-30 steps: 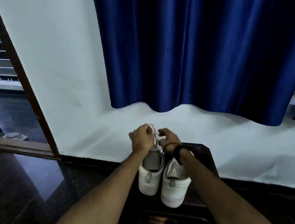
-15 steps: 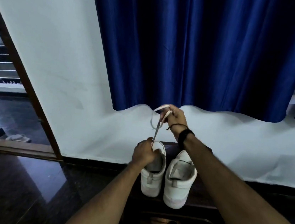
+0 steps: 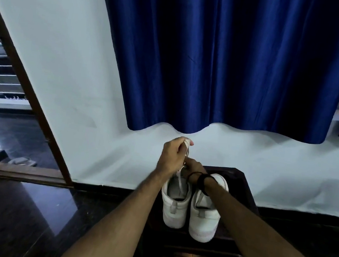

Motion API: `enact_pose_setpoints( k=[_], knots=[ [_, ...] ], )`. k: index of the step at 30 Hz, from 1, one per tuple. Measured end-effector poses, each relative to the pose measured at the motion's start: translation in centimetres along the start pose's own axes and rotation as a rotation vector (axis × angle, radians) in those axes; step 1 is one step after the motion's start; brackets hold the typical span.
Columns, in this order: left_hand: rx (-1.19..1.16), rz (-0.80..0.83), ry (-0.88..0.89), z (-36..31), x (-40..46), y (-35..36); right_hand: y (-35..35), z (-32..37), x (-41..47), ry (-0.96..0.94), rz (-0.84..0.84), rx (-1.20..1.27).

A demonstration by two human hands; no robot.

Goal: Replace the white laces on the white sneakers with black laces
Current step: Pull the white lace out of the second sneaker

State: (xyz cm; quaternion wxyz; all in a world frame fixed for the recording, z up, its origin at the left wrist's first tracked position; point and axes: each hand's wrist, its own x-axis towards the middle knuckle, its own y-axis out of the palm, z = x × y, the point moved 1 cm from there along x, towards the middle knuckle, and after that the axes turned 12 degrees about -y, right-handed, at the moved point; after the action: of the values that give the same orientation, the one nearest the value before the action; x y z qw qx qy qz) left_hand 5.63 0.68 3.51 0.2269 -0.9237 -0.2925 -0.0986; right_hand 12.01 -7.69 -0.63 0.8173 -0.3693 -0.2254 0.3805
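Observation:
Two white sneakers stand side by side, heels toward me, on a dark stool (image 3: 244,186): the left sneaker (image 3: 175,206) and the right sneaker (image 3: 203,216). My left hand (image 3: 171,158) is raised above the left sneaker's front and grips a white lace (image 3: 187,144) in its curled fingers. A strand of that lace runs down into the shoe's opening. My right hand (image 3: 193,169), with a black band at the wrist, sits low on the left sneaker's front, fingers curled at the lace there. No black laces are visible.
A blue curtain (image 3: 226,60) hangs on the white wall behind the stool. At the left a brown door frame (image 3: 29,98) opens onto a dark floor with a sandal (image 3: 21,161). The glossy dark floor (image 3: 14,216) surrounds the stool.
My right hand has dropped from its raised pull down onto the left sneaker's front. My left hand has risen from the shoe and now holds the white lace up.

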Motion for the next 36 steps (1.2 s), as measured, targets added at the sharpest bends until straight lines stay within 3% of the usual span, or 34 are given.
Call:
enact_pose_setpoints(
  k=[3,5,9,14,17,21,26,28,32,36],
  knots=[
    [0.159,-0.090,0.013,2.6,-1.3,0.1,0.2,1.0,0.7,0.027,-0.112,0.008],
    [0.261,-0.154,-0.141,5.1,-2.4,0.0,-0.6,1.5,0.7,0.025,-0.245,0.108],
    [0.559,0.002,-0.385,9.0,-4.8,0.6,-3.3,1.3,0.7,-0.019,-0.432,0.235],
    [0.597,-0.122,-0.524,9.3,-4.9,2.3,-8.6,3.2,0.8,-0.094,-0.681,0.800],
    [0.542,-0.167,-0.510,9.3,-4.6,2.7,-10.9,5.3,0.7,-0.127,-0.604,0.860],
    [0.250,-0.200,-0.297,7.3,-3.5,0.9,-10.0,7.8,0.8,-0.198,-0.339,0.782],
    [-0.658,0.258,-0.567,0.6,-3.5,-3.4,-8.4,12.3,0.5,-0.273,-0.248,0.745],
    [-0.914,0.333,-0.658,0.0,-4.6,-5.8,-7.4,13.0,0.8,-0.278,-0.257,0.542],
    [-1.288,0.218,-0.811,2.4,-7.9,-9.1,-3.4,13.8,0.2,-0.262,-0.181,0.119],
    [-1.237,0.016,-0.896,4.1,-11.0,-11.9,2.8,15.4,-1.7,-0.334,0.103,-0.145]
  ],
)
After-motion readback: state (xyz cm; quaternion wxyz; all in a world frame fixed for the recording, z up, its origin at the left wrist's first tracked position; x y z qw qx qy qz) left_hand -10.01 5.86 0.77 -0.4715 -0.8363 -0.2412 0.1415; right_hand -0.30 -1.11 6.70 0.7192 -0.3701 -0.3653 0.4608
